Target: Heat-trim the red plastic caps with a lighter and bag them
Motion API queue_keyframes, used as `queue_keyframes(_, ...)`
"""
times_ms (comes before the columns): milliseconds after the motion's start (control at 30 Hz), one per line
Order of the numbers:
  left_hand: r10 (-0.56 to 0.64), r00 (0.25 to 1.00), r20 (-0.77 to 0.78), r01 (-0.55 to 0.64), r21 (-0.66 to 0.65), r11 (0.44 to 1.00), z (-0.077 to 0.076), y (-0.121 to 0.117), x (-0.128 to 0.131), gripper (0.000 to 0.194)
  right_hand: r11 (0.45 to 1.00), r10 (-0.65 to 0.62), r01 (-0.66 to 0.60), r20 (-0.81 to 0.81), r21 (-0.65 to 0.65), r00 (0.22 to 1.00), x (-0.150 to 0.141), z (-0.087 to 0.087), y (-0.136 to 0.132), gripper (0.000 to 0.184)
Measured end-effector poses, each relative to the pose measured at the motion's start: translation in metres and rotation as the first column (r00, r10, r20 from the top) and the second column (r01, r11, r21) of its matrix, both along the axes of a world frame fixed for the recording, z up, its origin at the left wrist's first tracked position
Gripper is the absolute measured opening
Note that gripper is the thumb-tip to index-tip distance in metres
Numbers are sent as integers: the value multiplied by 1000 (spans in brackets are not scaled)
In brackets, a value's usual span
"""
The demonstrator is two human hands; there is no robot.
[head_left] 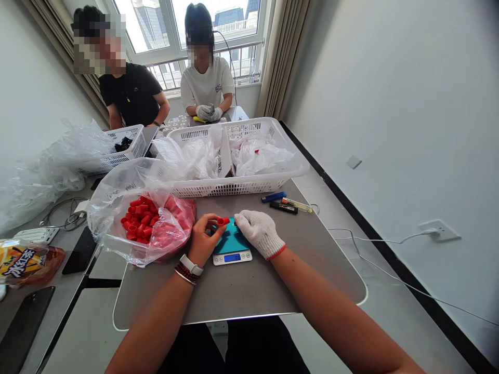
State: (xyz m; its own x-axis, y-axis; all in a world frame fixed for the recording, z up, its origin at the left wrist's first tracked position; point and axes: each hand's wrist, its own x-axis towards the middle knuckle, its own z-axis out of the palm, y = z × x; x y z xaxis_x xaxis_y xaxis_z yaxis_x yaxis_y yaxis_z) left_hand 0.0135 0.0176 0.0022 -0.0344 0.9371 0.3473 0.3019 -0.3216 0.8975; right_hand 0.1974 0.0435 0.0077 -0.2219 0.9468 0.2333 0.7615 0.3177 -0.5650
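My bare left hand (205, 236) pinches a short hollow red plastic cap (223, 221) between thumb and fingers, just over the left side of a small digital scale (233, 257). On my right hand (259, 232) is a white knitted glove with a red cuff edge. Its fingers are closed over the scale's right side, near a small dark spot; what they hold, if anything, is hidden. The scale has a teal platform and a lit blue display. Left of my left hand, a clear plastic bag (113, 236) lies open, full of similar red caps (142, 218).
A large white basket (234, 186) with plastic bags stands behind the scale. Pens and a blue cutter (274, 197) lie at the table's right. Two people sit across, one wearing gloves. Phones (80, 250), a drink bottle (29, 262) and a power strip (36, 235) are at left.
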Motion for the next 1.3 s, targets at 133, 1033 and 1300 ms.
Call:
queue_keyframes(133,7,1000,-28,-6,32,999,1,0,1,18,996,-84,84,-43,4,996,4,-3,5,57)
queue_keyframes(1033,44,997,-55,-44,5,999,-4,2,-2,19,918,-149,127,31,375,988,16,-12,20,21)
queue_keyframes(1300,53,998,19,-52,-35,998,-8,4,-4,25,923,208,-165,-91,347,974,-5,11,4,20)
